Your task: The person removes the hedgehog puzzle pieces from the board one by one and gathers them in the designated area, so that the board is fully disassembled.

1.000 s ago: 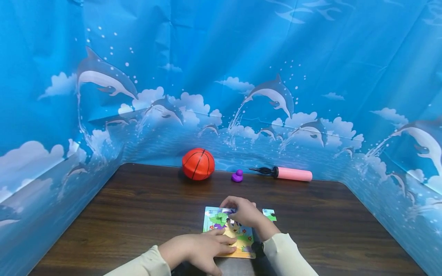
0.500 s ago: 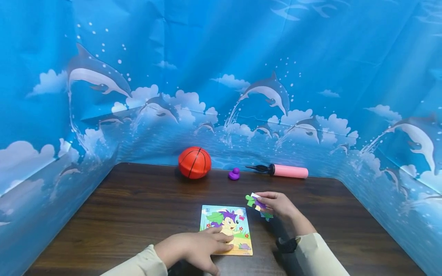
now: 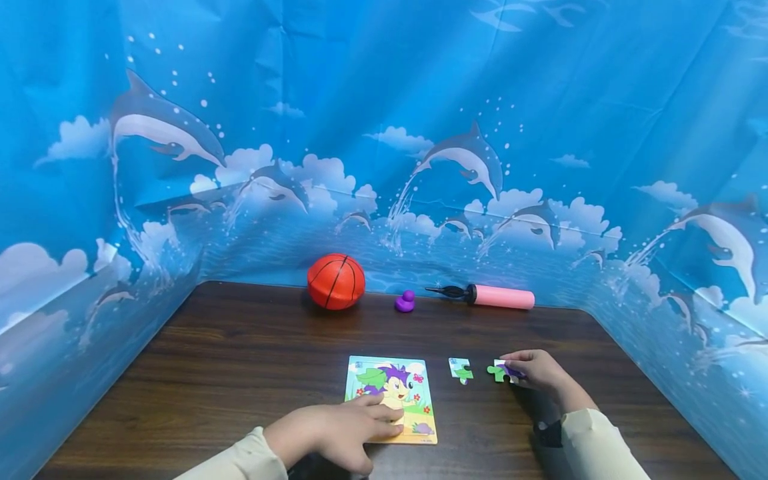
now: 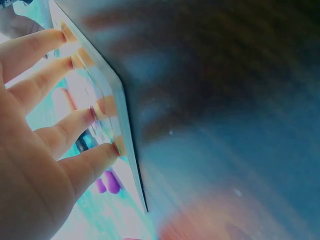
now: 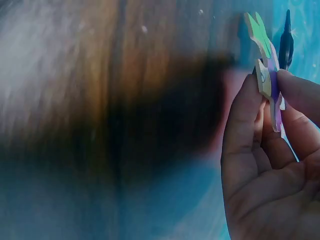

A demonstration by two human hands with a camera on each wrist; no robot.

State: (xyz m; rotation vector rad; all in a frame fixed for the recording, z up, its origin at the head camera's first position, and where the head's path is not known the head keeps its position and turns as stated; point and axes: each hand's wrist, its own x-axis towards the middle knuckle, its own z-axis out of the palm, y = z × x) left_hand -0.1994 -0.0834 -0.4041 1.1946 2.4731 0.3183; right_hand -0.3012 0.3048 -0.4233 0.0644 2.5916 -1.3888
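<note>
A square puzzle board (image 3: 421, 400) with a cartoon hedgehog picture lies on the dark wooden table. My left hand (image 3: 345, 427) rests on its lower left part with spread fingers; in the left wrist view those fingertips (image 4: 111, 149) press on the board's face. To the right, my right hand (image 3: 543, 375) pinches a green, purple and white puzzle piece (image 3: 503, 371) low over the table. The right wrist view has this piece (image 5: 270, 70) edge-on between thumb and fingers. Another puzzle piece (image 3: 461, 371), pale blue and green, lies between the board and my right hand.
Along the back of the table (image 3: 240, 347) stand a red basketball (image 3: 336, 281), a small purple toy duck (image 3: 405, 301) and a pink hand pump (image 3: 503, 297) with a black nozzle. A blue dolphin-print curtain (image 3: 360, 100) encloses the table's back and sides.
My right hand has lifted the green and purple piece off the board and carried it right, past the loose piece. My left hand has stayed on the board.
</note>
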